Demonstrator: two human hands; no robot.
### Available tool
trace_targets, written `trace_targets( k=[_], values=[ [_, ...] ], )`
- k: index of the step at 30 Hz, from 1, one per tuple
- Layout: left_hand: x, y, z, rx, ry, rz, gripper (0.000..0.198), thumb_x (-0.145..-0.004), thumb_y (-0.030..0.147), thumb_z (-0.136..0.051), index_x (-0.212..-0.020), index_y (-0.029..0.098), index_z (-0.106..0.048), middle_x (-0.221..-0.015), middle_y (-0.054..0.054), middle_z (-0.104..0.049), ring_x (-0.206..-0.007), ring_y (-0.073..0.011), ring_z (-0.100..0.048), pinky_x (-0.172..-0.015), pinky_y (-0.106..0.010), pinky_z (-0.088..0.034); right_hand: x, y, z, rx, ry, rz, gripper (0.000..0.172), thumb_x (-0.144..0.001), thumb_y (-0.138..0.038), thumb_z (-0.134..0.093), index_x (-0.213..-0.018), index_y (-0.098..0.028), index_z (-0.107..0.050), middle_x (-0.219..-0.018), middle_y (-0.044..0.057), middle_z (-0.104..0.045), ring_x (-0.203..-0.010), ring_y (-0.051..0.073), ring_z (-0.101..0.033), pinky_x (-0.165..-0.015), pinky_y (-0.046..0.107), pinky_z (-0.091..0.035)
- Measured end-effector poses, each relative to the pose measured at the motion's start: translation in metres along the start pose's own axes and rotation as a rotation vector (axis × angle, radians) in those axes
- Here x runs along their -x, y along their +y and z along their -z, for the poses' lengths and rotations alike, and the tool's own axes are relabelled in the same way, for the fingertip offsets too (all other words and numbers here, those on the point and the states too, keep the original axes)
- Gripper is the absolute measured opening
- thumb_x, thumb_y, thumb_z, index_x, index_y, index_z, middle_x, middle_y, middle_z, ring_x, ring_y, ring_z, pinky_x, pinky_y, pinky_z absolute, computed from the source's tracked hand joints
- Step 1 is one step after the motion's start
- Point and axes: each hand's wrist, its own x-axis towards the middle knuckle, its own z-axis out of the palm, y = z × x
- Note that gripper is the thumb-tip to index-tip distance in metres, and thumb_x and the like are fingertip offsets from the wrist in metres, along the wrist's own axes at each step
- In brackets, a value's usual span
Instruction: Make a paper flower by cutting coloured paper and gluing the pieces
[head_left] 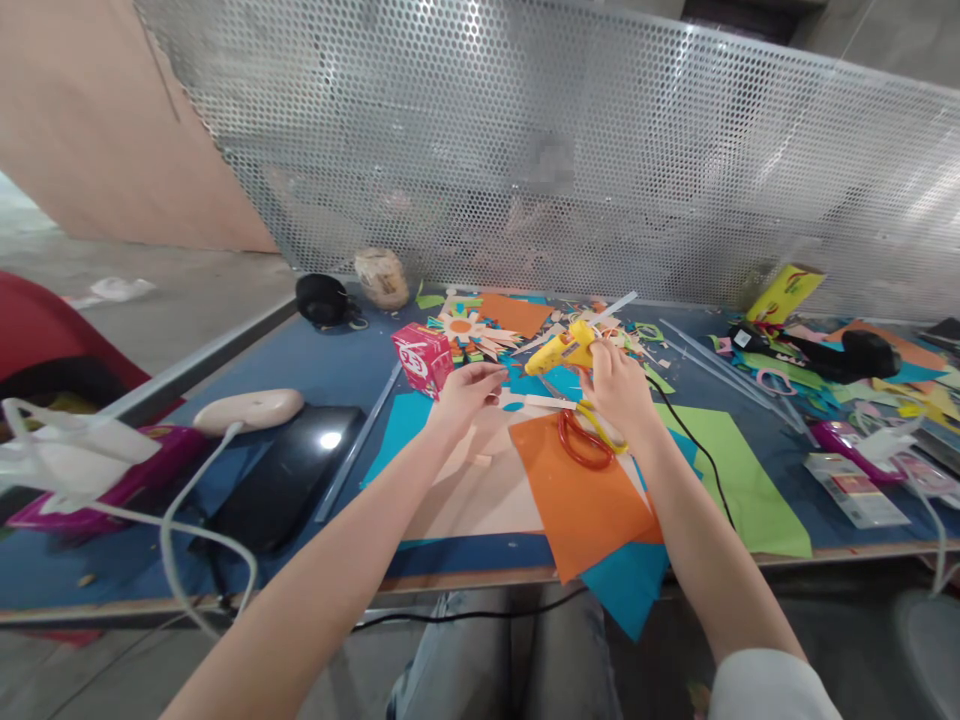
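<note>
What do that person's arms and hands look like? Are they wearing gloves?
No, the left hand and right hand are both bare. The left forearm and right forearm are bare too. A pale, whitish sleeve shows on the right arm at the bottom edge; no sleeve is visible on the left.

1. Person's right grip [613,385] wrapped around a yellow glue gun [561,350], above a blue surface [262,362].
2. Left grip [469,395], fingers curled, just beside a pink box [424,362].
3. Orange sheet [585,505] between the forearms, green sheet [750,500] rightward; colourful scraps [495,345] beyond.
4. Perforated metal screen [555,130] behind.
</note>
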Motion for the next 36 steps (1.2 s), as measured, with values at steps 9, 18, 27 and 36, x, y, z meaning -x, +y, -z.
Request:
trace_targets(
  k=[9, 18, 27, 36],
  values=[
    [0.001, 0.002, -0.001, 0.027, 0.007, 0.003, 0.032, -0.049, 0.034, -0.074, -0.071, 0.014, -0.064, -0.055, 0.003, -0.054, -0.049, -0.0063, -0.046, -0.046, -0.02, -0.036, 0.0, -0.001, 0.0, 0.015, -0.024, -0.024, 0.021, -0.082, -0.015, -0.039, -0.1, -0.01, -0.048, -0.105, 0.02, -0.058, -0.09, 0.026, -0.058, -0.07, 0.037, -0.049],
    [0.0, 0.001, -0.001, 0.021, 0.005, 0.006, 0.03, -0.05, 0.034, -0.074, -0.07, 0.014, -0.064, -0.055, 0.003, -0.055, -0.047, -0.0058, -0.045, -0.046, -0.02, -0.035, 0.001, 0.0, -0.001, 0.023, -0.014, -0.01, 0.021, -0.083, -0.014, -0.038, -0.101, -0.011, -0.047, -0.105, 0.02, -0.057, -0.089, 0.026, -0.057, -0.069, 0.037, -0.048],
    [0.004, 0.006, -0.004, 0.073, -0.04, -0.002, 0.032, -0.048, 0.034, -0.076, -0.067, 0.012, -0.062, -0.051, 0.003, -0.053, -0.045, -0.0053, -0.045, -0.046, -0.02, -0.035, 0.0, -0.001, -0.001, 0.018, -0.055, -0.044, 0.021, -0.082, -0.016, -0.039, -0.102, -0.01, -0.044, -0.104, 0.019, -0.056, -0.092, 0.026, -0.055, -0.069, 0.035, -0.048],
    [0.007, 0.01, -0.006, 0.125, -0.076, 0.016, 0.036, -0.046, 0.035, -0.079, -0.068, 0.013, -0.062, -0.05, 0.003, -0.054, -0.046, -0.0057, -0.046, -0.047, -0.02, -0.036, 0.003, 0.037, 0.002, -0.054, -0.217, -0.689, 0.04, -0.077, -0.03, -0.05, -0.11, -0.01, -0.041, -0.107, 0.018, -0.056, -0.095, 0.028, -0.057, -0.075, 0.036, -0.046]
  ],
)
